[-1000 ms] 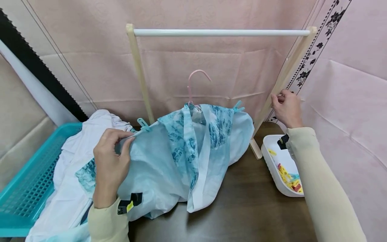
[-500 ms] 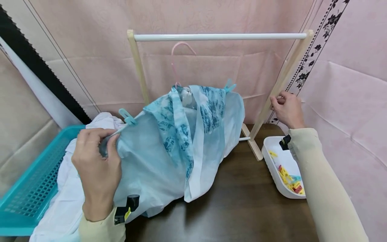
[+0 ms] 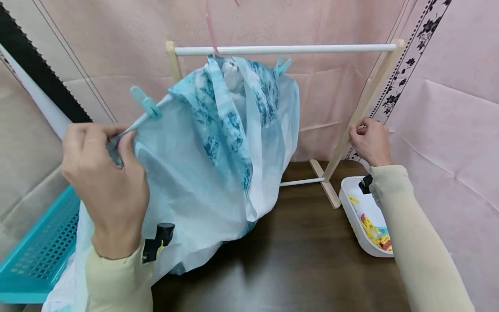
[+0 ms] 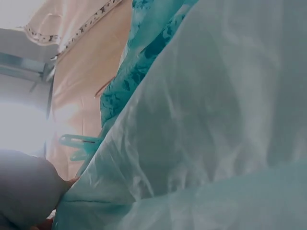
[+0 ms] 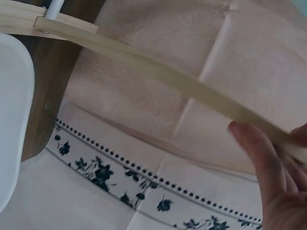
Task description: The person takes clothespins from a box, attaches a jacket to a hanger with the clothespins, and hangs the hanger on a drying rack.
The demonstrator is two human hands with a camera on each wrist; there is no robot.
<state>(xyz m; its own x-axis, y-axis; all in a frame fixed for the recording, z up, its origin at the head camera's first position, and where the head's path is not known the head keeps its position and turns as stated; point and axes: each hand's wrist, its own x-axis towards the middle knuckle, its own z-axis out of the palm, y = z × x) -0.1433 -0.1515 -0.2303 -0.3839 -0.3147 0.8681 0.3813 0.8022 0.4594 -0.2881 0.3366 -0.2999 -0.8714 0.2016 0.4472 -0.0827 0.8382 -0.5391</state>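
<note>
My left hand [image 3: 105,182] pinches the edge of a light-blue garment [image 3: 187,173] with blue patterned panels, between thumb and fingers. Teal clothespins clip the garment on its left [image 3: 145,102] and right [image 3: 282,66] sides; the left one sits just beyond my fingertips. From the garment's top rises a pink hanger [image 3: 211,28], its hook partly cut off by the head view's upper edge and overlapping the white rod [image 3: 304,50] of a small clothes rack. My right hand [image 3: 372,141] holds the rack's right wooden post [image 3: 364,102], fingers and thumb about it in the right wrist view [image 5: 196,91].
At the right, a white tub [image 3: 351,216] contains yellow, red and teal clothespins. A teal basket [image 3: 46,255] stands at the left, with white cloth [image 3: 60,284] beside it. The brown tabletop [image 3: 273,268] spreads in front; pale pink sheeting [image 3: 335,26] hangs behind.
My left hand has moved up and to the left, lifting the garment and hanger from low in front of the rack to rod height. The right hand has stayed on the post.
</note>
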